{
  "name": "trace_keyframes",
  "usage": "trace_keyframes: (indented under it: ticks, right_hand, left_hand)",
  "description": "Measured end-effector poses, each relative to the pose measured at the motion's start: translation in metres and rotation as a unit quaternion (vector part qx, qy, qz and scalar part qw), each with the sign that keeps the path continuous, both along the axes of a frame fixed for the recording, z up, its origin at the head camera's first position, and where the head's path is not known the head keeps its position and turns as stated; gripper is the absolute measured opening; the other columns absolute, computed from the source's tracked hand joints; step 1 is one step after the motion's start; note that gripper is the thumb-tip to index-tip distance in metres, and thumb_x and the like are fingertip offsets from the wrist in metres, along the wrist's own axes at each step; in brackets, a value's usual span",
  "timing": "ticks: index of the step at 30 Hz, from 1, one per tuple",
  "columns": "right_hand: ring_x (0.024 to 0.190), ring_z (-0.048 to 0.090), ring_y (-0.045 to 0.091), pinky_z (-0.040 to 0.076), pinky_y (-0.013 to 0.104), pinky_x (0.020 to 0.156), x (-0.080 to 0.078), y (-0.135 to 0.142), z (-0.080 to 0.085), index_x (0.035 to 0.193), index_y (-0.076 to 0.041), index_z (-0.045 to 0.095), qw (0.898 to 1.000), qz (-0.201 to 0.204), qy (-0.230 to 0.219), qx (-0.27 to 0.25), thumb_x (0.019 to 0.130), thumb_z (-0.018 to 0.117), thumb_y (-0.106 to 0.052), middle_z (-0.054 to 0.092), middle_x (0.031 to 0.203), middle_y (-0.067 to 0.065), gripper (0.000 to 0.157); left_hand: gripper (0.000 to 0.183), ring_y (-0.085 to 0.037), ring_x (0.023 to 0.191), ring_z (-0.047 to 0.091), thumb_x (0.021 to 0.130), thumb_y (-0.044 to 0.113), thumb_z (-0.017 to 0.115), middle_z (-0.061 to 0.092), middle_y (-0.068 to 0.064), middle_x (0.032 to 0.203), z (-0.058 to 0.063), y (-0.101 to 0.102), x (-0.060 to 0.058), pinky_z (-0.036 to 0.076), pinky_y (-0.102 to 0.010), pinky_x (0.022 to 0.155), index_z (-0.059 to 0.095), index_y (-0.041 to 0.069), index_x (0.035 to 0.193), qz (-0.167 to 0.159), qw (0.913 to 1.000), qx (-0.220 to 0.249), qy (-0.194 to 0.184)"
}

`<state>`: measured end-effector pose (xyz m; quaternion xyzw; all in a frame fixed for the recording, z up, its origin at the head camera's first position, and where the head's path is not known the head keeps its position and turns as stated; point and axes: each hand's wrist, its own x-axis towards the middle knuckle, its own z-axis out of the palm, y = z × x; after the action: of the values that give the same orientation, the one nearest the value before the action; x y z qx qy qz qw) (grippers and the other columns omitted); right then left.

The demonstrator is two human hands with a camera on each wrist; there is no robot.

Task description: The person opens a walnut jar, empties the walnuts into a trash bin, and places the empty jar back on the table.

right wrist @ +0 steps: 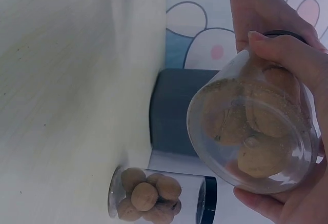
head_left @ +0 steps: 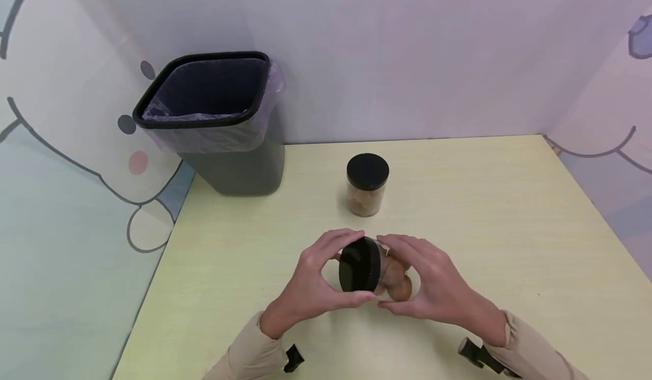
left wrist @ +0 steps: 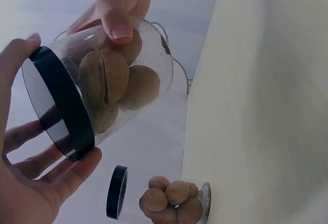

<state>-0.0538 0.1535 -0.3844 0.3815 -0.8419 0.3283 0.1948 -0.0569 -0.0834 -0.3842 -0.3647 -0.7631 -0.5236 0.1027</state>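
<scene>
Jar and black lid are up over the pale table in the head view, between two hands. The lid sits on the jar. The jar is tipped, lid end to the left and bottom end to the right, so its long line runs from hand to hand. The left hand is nearer the lid, the right hand nearer the bottom. A second jar stands just past them, and a grey bin stands farther off to the left.

From the left wrist, the left fingers are spread and bent round the lid's edge. The right thumb presses the clear side, over the brown walnuts.

From the right wrist, the jar's round bottom faces the camera. The right thumb and fingers curl round its side; I can't see all the fingertips.
</scene>
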Motion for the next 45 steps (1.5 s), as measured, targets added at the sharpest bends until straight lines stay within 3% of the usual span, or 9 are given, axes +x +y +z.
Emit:
trace_keyframes:
  ticks: [6,12,20,27,37,45]
  right_hand:
    - [0.103,0.058,0.019,0.042,0.026,0.090,0.002,-0.002,-0.002,0.129,-0.005,0.055,1.000,-0.003,0.015,-0.014,0.054,0.088,-0.044,0.059,0.122,0.005,0.091]
    - [0.102,0.057,0.022,0.040,0.027,0.088,0.002,-0.002,-0.002,0.126,-0.003,0.057,0.999,-0.007,0.048,-0.019,0.050,0.089,-0.041,0.059,0.121,0.007,0.091]
    - [0.103,0.057,0.023,0.041,0.029,0.089,0.002,0.002,-0.001,0.126,-0.003,0.057,0.999,-0.015,0.052,-0.006,0.048,0.090,-0.041,0.059,0.121,0.007,0.093]
    - [0.103,0.057,0.022,0.041,0.029,0.089,0.002,0.004,0.002,0.127,-0.006,0.057,0.999,-0.021,0.045,0.000,0.046,0.091,-0.039,0.059,0.122,0.006,0.094]
    - [0.105,0.057,0.022,0.043,0.032,0.088,0.003,0.008,0.004,0.129,-0.008,0.055,1.000,-0.026,-0.002,0.016,0.049,0.090,-0.043,0.059,0.123,0.005,0.094]
    - [0.102,0.058,0.018,0.044,0.030,0.084,0.002,0.008,0.004,0.128,-0.008,0.056,0.999,-0.022,0.023,0.009,0.046,0.091,-0.040,0.059,0.121,0.001,0.094]
  left_hand:
    - [0.074,-0.017,0.111,0.053,0.071,0.044,0.079,0.050,0.005,0.129,0.003,0.002,0.003,0.051,-0.030,0.073,0.048,0.023,0.135,0.018,0.9987,-0.016,-0.046]
    - [0.072,-0.016,0.109,0.052,0.074,0.047,0.076,0.050,0.007,0.127,0.004,0.006,0.005,0.052,-0.029,0.071,0.046,0.024,0.135,0.028,0.9971,-0.017,-0.069]
    - [0.074,-0.014,0.112,0.049,0.074,0.046,0.077,0.048,0.010,0.127,0.006,0.009,0.008,0.051,-0.030,0.074,0.042,0.029,0.137,0.034,0.9936,-0.032,-0.103]
    - [0.079,-0.014,0.126,0.041,0.074,0.037,0.080,0.040,0.007,0.139,0.012,0.003,0.005,0.047,-0.036,0.090,0.038,0.025,0.140,-0.003,0.9961,-0.033,-0.082]
    - [0.077,-0.021,0.131,0.036,0.072,0.028,0.081,0.034,0.001,0.145,0.022,-0.009,0.001,0.040,-0.041,0.099,0.043,0.015,0.137,-0.052,0.9969,-0.051,-0.029]
    - [0.078,-0.020,0.133,0.033,0.071,0.025,0.082,0.033,-0.002,0.146,0.023,-0.011,0.001,0.035,-0.041,0.104,0.042,0.019,0.138,-0.081,0.9942,-0.067,-0.022]
